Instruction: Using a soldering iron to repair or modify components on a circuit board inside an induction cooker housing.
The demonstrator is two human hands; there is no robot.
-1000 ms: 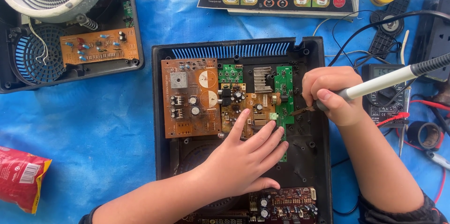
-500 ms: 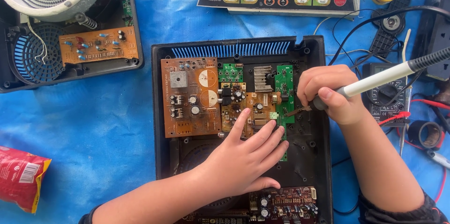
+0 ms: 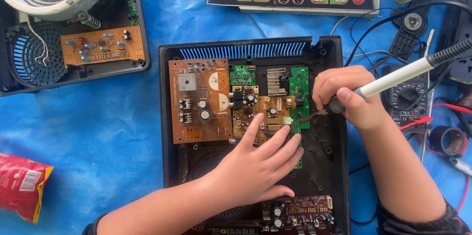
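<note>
Two hands: right hand [image 3: 344, 96] grips soldering iron [image 3: 393, 80], left hand [image 3: 255, 166] steadies boards [image 3: 231, 102].

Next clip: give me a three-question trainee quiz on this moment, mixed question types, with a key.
1. True or false: the right hand holds a soldering iron.
2. Which board does the iron's tip touch? A) large brown board B) narrow green board C) display panel
3. Where do the left hand fingertips rest?

Key:
1. True.
2. B.
3. On the small brown board in the middle of the black casing.
</note>
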